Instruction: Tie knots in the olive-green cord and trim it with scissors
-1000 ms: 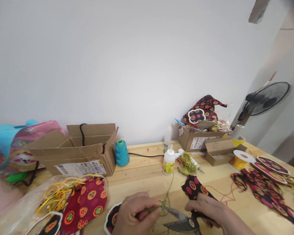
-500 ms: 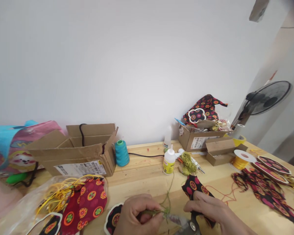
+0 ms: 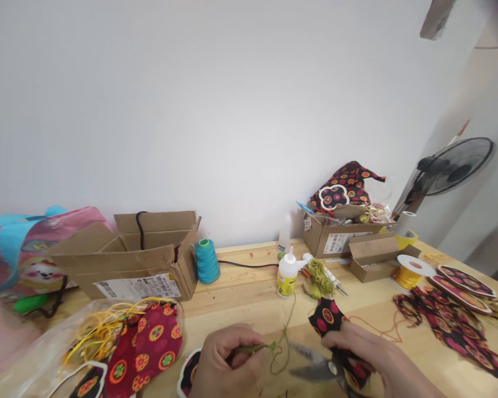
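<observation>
Currently, the left hand [image 3: 231, 360] is pinching green cord [image 3: 274, 349] above the table [image 3: 240, 309], its fingertips pressed together; the right hand [image 3: 364, 348], half curled, is gripping scissors [image 3: 317, 371], blades parting near the cord

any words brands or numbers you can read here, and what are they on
None can be read; all too small or blurred:
White label on the left cardboard box: unreadable.
Barcode label on the right cardboard box: unreadable.
Yellow label on the white bottle: unreadable.
Clear bottle's small label: unreadable.
Marks on the pink bag: possibly lettering, unreadable.
</observation>
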`<state>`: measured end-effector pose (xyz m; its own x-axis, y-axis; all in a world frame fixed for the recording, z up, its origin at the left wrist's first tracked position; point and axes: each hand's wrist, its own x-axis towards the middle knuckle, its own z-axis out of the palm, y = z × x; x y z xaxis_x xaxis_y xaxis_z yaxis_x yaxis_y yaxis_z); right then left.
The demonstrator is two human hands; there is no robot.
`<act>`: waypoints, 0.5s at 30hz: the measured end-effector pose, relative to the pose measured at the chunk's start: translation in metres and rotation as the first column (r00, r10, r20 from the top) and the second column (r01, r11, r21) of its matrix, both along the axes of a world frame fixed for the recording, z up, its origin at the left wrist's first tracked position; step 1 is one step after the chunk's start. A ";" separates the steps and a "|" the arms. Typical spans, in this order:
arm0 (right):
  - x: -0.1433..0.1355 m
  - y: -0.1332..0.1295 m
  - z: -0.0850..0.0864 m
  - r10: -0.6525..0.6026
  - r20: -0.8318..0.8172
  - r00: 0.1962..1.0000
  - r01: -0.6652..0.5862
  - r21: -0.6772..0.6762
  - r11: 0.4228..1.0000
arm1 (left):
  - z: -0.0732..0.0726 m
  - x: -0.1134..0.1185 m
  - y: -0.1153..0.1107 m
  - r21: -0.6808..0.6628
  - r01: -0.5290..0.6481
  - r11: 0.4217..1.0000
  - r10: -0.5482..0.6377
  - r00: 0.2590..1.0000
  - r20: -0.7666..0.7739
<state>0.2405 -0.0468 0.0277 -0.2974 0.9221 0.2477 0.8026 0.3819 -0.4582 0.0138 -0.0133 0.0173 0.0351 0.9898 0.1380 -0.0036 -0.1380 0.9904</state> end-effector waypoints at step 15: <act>-0.006 0.036 0.024 0.258 -0.004 0.966 -0.250 0.235 0.939 | -0.010 0.006 0.001 -0.316 -0.043 0.948 0.087 0.988 0.127</act>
